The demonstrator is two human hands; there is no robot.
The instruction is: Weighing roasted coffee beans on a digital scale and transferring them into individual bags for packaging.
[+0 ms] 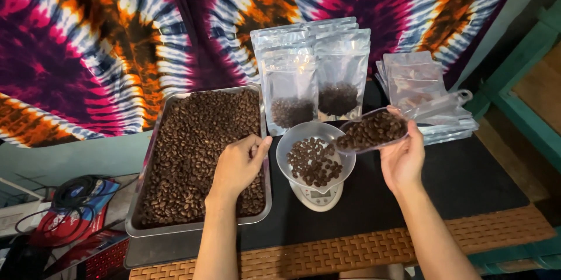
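My right hand [403,160] holds a clear plastic scoop [380,130] filled with roasted coffee beans, tipped toward a clear bowl [315,160] that sits on a small white kitchen scale [317,197]. The bowl holds a shallow layer of beans. My left hand [238,166] rests, fingers curled, on the beans at the right side of a large metal tray [198,228] of coffee beans; whether it grips any beans I cannot tell.
Upright clear pouches [289,90] partly filled with beans stand behind the bowl. A stack of flat empty pouches [418,78] lies at the right. A tie-dye cloth hangs behind. Cables and a red box [76,210] lie at lower left. The wicker table edge [350,251] runs along the front.
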